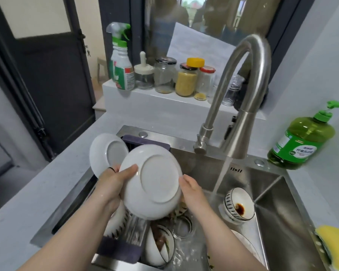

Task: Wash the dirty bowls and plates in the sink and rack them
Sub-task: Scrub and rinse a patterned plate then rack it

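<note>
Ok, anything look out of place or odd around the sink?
Nothing looks broken. One oddity: the faucet runs with nothing under it; the stream lands on the sink floor beside the sauce-stained bowl, while the left hand and right hand hold the white plate left of the water.

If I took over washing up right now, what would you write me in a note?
The left hand and right hand grip the held white plate by opposite rims, underside towards the camera, above the sink.
Done: one racked plate stands in the rack.
Left: rack it once clean; wash the sauce-stained bowl and patterned bowl in the sink.
The faucet is running.
</note>
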The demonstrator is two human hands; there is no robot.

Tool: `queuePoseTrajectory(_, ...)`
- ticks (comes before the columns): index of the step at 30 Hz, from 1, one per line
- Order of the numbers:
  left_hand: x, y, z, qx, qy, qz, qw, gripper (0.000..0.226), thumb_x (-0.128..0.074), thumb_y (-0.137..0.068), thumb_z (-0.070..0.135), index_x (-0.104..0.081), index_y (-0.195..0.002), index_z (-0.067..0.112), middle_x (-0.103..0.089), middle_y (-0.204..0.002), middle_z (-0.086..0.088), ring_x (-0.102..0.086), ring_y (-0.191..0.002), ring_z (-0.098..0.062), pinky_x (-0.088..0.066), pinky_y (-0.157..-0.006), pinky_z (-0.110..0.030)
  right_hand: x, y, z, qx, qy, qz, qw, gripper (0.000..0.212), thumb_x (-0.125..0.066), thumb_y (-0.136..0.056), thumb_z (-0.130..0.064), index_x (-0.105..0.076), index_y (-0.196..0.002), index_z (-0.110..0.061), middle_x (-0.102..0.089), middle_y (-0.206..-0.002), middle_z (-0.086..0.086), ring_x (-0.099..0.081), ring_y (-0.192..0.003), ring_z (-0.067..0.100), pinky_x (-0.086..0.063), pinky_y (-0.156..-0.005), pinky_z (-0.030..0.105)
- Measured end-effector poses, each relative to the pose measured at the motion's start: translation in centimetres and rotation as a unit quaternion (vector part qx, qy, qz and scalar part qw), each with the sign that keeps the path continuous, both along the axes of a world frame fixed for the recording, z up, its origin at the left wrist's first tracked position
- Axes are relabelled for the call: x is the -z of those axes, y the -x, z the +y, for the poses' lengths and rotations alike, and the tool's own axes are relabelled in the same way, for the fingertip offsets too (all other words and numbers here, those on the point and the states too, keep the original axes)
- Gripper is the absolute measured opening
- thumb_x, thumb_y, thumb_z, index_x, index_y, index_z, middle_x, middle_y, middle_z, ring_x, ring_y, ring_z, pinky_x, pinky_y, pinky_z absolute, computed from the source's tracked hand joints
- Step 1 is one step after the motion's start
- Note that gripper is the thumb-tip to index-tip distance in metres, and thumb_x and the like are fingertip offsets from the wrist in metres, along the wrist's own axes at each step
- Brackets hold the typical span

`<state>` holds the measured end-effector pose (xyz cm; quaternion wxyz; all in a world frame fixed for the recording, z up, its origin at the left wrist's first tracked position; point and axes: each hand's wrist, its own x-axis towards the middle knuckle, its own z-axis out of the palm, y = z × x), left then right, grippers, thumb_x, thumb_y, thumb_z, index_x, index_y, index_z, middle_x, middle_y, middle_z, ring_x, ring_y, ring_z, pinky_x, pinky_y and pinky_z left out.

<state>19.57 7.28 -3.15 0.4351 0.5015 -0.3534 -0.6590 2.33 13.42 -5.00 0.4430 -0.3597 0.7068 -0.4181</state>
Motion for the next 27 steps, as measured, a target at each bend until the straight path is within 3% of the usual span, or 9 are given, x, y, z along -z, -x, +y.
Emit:
queuePoseTrajectory(3, -0.9, -0.8, -2.8, -0.053, 0.013, -0.029, 0.998, 0.011, -0.064, -0.083, 0.009, -0.053, -0.079, 0.011, -0.06, -0.076, -0.009, -0.054, -0.062, -0.023, -0.048, -0.051, -0.025, -0.1, -2.4, -2.9, -0.012, -0.024, -0.094, 0.995, 0.026, -0.035, -0.099, -0.034, -0.05, -0.117, -0.021, -0.051, -0.125, 0.001, -0.047, -0.113, 0.016, -0.04, -0.099, 0.035)
queuePoseTrajectory(5, -1.5, -1.2, -4.9, -0.076, 0.032, -0.058, 0.995, 0.011, -0.064, -0.083, 0.008, -0.053, -0.081, 0.009, -0.058, -0.078, -0.01, -0.051, -0.061, -0.019, -0.045, -0.044, -0.021, -0.7, -3.7, -5.2, -0.033, -0.028, -0.12, 0.992, 0.029, -0.033, -0.1, -0.035, -0.044, -0.124, -0.023, -0.047, -0.132, 0.001, -0.045, -0.117, 0.016, -0.037, -0.1, 0.035)
queuePoseTrajectory(9, -1.4, -1.9, -8.3, -0.117, 0.055, -0.117, 0.985, 0.022, -0.068, -0.081, 0.012, -0.048, -0.073, 0.016, -0.054, -0.075, 0.0, -0.05, -0.067, -0.016, -0.04, -0.058, -0.025, -1.4, -6.3, -9.2, -0.084, -0.021, -0.114, 0.99, 0.025, -0.032, -0.1, -0.035, -0.042, -0.12, -0.023, -0.047, -0.122, -0.004, -0.044, -0.117, 0.015, -0.035, -0.102, 0.035)
queuePoseTrajectory(13, -0.6, -1.7, -10.2, -0.121, 0.069, -0.18, 0.974, 0.019, -0.067, -0.082, 0.015, -0.048, -0.082, 0.014, -0.055, -0.084, -0.004, -0.051, -0.081, -0.023, -0.037, -0.072, -0.027, -0.7, -7.7, -12.0, -0.109, -0.04, -0.063, 0.991, 0.054, -0.035, -0.098, -0.042, -0.025, -0.146, -0.019, -0.034, -0.147, -0.001, -0.036, -0.133, 0.017, -0.03, -0.111, 0.037)
queuePoseTrajectory(16, 0.3, -1.3, -11.3, -0.104, 0.069, -0.239, 0.963, 0.024, -0.067, -0.081, 0.016, -0.055, -0.099, 0.007, -0.055, -0.093, -0.007, -0.053, -0.088, -0.025, -0.037, -0.074, -0.026, 0.0, -8.2, -13.4, -0.111, -0.053, -0.07, 0.99, 0.052, -0.033, -0.098, -0.04, -0.026, -0.146, -0.019, -0.036, -0.145, 0.002, -0.038, -0.131, 0.018, -0.035, -0.106, 0.032)
queuePoseTrajectory(19, 1.2, -0.8, -11.8, -0.082, 0.062, -0.281, 0.954, 0.026, -0.065, -0.083, 0.019, -0.055, -0.104, 0.007, -0.054, -0.094, -0.005, -0.05, -0.087, -0.022, -0.036, -0.074, -0.026, 1.0, -8.5, -14.0, -0.121, -0.069, -0.063, 0.988, 0.054, -0.033, -0.097, -0.042, -0.026, -0.145, -0.018, -0.04, -0.13, 0.0, -0.036, -0.133, 0.019, -0.032, -0.106, 0.032)
queuePoseTrajectory(23, 2.8, -0.7, -11.5, -0.069, 0.042, -0.293, 0.953, 0.031, -0.063, -0.084, 0.018, -0.053, -0.11, 0.004, -0.053, -0.093, -0.005, -0.048, -0.086, -0.022, -0.034, -0.073, -0.025, 2.2, -8.6, -14.0, -0.13, -0.074, -0.07, 0.986, 0.06, -0.038, -0.096, -0.044, -0.021, -0.147, -0.018, -0.029, -0.15, 0.001, -0.031, -0.137, 0.018, -0.028, -0.113, 0.037)
queuePoseTrajectory(27, 2.7, -1.0, -11.6, -0.046, 0.062, -0.327, 0.942, 0.039, -0.062, -0.086, 0.016, -0.048, -0.12, 0.001, -0.055, -0.103, -0.011, -0.053, -0.099, -0.029, -0.033, -0.074, -0.025, 2.9, -9.1, -13.9, -0.158, -0.064, -0.061, 0.984, 0.063, -0.043, -0.096, -0.038, -0.016, -0.148, -0.017, -0.023, -0.153, -0.001, -0.03, -0.137, 0.016, -0.028, -0.112, 0.031)
